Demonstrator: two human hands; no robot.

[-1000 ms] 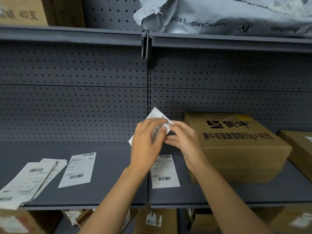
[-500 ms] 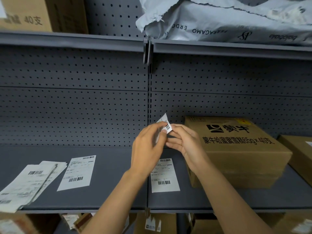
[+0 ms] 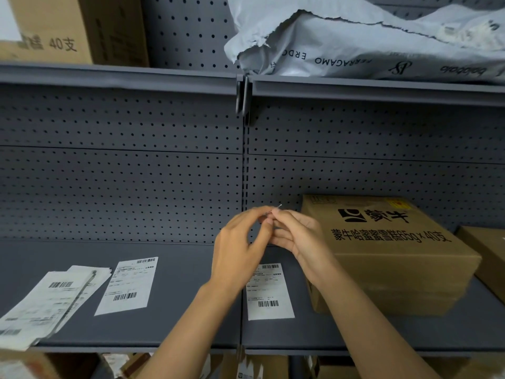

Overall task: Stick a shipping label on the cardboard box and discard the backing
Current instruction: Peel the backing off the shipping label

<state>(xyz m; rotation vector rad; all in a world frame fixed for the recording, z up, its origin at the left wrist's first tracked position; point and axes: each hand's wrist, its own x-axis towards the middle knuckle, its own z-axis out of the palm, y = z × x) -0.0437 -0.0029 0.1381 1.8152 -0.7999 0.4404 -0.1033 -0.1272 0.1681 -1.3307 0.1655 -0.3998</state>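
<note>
My left hand (image 3: 240,250) and my right hand (image 3: 297,239) meet fingertip to fingertip above the grey shelf (image 3: 177,318). Between them they pinch a shipping label (image 3: 274,211), turned edge-on so only a thin white sliver shows above the fingers. The cardboard box (image 3: 388,255) with black printed characters sits on the shelf just right of my right hand. I cannot tell whether the label and its backing are apart.
Another label (image 3: 269,292) lies flat on the shelf under my hands, one more label (image 3: 128,285) further left, and a loose stack of papers (image 3: 46,305) at the far left. A second box (image 3: 489,255) stands at the right edge. Grey mailer bags (image 3: 369,42) fill the upper shelf.
The label in my hands has turned from face-on to edge-on, and most of it is now hidden behind my fingers. Both hands stayed in about the same place.
</note>
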